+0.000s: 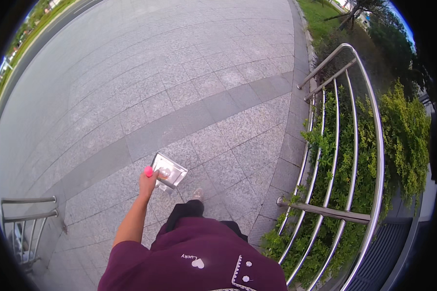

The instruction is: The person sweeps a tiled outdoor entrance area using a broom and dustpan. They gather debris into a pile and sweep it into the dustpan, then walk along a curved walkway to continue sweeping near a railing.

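My left hand (147, 183) is closed around the upright handle of a long-handled dustpan (178, 169), just below the handle's bright pink end. Its silvery pan shows beyond my fingers, low in front of my left leg. Inside the pan lies something small, pale and brownish that I cannot make out. Whether the pan rests on the paving or hangs above it, I cannot tell. My right hand and forearm are out of the picture.
Grey stone paving (213, 97), crossed by a darker band, spreads ahead. Along my right side runs a curved steel railing (376, 145) with green shrubs (347, 155) behind it. Another steel railing (29, 200) stands at the left. Grass (320, 17) edges the far right.
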Motion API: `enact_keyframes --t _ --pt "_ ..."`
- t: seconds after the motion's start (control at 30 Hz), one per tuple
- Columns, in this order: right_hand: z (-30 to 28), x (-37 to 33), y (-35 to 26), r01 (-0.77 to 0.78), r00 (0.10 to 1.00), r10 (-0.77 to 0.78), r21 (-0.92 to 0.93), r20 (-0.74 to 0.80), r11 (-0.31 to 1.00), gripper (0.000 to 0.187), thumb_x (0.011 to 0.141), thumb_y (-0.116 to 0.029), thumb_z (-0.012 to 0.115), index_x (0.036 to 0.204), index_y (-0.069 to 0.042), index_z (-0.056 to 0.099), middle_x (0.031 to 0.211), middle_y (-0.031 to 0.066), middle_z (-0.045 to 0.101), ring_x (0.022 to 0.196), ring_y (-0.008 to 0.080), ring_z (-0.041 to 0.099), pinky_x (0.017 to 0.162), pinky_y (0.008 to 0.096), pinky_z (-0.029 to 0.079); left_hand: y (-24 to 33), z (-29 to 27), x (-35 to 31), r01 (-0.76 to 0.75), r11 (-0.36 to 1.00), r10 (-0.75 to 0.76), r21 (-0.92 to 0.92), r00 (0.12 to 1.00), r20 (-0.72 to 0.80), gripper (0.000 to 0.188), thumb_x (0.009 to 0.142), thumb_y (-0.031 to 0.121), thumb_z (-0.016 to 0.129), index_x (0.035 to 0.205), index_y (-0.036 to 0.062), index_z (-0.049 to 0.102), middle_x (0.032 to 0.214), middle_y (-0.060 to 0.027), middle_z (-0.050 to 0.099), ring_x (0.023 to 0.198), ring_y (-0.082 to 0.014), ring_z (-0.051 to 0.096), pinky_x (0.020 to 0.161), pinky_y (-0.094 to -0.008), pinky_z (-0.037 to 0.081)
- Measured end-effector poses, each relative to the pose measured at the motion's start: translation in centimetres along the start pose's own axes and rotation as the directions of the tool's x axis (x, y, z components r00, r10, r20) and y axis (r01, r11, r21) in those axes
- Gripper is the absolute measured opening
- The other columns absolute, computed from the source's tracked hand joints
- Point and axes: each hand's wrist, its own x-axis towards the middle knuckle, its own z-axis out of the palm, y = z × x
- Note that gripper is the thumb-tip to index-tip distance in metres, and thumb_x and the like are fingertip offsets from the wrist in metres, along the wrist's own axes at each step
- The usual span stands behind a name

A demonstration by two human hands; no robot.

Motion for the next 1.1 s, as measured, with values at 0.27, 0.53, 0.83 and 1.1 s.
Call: enact_keyframes --t 0.27,0.53,0.83,1.1 --pt "-4.0 -0.4 4.6 -0.236 0.962 0.272 0.414 -0.029 0.879 0.031 0.072 0.007 0.051 0.101 0.012 0.039 0.067 0.0064 0.047 0.043 0.0083 0.044 0.037 0.0205 0.037 0.6 -0.5 7.8 0.155 0.959 -0.182 -0.237 0.978 -0.098 0.022 0.077 0.019 0.062 0.067 0.0004 0.058 0.065 -0.009 0.062 0.051 -0.0149 0.056 0.044 -0.0259 0.043" --pt "1.6 5.1 -10.5 -0.313 0.95 0.267 0.498 0.163 0.809 0.018 0.077 0.005 0.045 0.091 0.014 0.036 0.066 0.005 0.043 0.042 0.0052 0.042 0.037 0.018 0.036 6.9 0.9 15.4 0.242 0.893 -0.335 -0.38 0.921 -0.199 0.022 0.078 0.02 0.061 0.07 0.0006 0.054 0.076 -0.014 0.061 0.066 -0.0171 0.06 0.04 -0.0245 0.05" --pt "17.0 12.9 -43.0 0.231 0.939 -0.27 0.19 0.213 0.954 0.017 0.078 0.004 0.043 0.093 0.011 0.039 0.063 0.0031 0.044 0.045 0.0051 0.039 0.036 0.0172 0.033 19.3 6.3 24.8 0.259 0.862 -0.378 -0.435 0.902 -0.211 0.022 0.081 0.022 0.057 0.072 0.0022 0.054 0.084 -0.0134 0.062 0.081 -0.0196 0.06 0.053 -0.0323 0.054" --pt "23.5 15.1 -55.3 0.307 0.902 -0.344 0.173 0.261 0.936 0.021 0.079 0.005 0.043 0.1 0.006 0.041 0.071 0.0042 0.047 0.045 0.0064 0.04 0.036 0.0192 0.033 25.0 11.9 37.4 0.266 0.822 -0.41 -0.503 0.89 -0.199 0.021 0.081 0.022 0.057 0.073 0.0026 0.054 0.083 -0.013 0.061 0.08 -0.0191 0.06 0.053 -0.0306 0.054"
